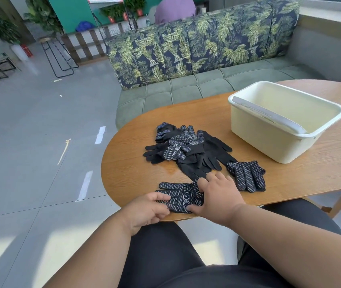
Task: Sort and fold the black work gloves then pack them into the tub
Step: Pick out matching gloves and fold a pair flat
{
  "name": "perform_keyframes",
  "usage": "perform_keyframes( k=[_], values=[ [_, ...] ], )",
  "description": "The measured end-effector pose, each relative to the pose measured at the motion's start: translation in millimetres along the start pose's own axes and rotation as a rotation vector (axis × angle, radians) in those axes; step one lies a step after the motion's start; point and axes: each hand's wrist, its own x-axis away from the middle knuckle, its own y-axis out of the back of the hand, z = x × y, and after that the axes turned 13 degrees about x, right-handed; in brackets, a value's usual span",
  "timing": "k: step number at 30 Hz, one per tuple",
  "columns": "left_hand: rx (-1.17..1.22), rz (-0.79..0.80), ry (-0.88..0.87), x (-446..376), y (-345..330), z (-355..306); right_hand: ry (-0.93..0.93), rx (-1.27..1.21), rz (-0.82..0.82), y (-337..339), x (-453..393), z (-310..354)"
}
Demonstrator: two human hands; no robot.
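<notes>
A black dotted work glove (181, 197) lies flat at the near edge of the oval wooden table (310, 177). My left hand (146, 210) pinches its finger end at the table edge. My right hand (217, 192) lies flat on its cuff end, fingers straight. A loose pile of black gloves (188, 148) sits in the middle of the table. A stacked dotted pair (247, 175) lies to the right of my right hand. The cream tub (273, 140) stands at the right, with nothing visible inside.
A green sofa (186, 88) with leaf-print back cushions runs behind the table. A person in a purple top (174, 8) sits beyond it. Grey tiled floor (40, 142) spreads to the left. My dark-clothed legs are below the table edge.
</notes>
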Motion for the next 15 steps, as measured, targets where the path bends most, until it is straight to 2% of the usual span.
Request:
perform_keyframes(
  k=[2,7,15],
  values=[
    [-0.107,0.008,-0.051,-2.5,0.1,-2.2,0.003,0.003,-0.002,-1.2,0.5,0.5],
    [-0.356,-0.105,-0.202,-11.7,-5.6,-7.3,0.01,-0.002,-0.018,-2.8,-0.1,0.8],
    [-0.36,-0.23,-0.269,-18.8,-19.8,-12.9,0.019,-0.009,-0.026,-4.7,-0.1,0.5]
  ],
)
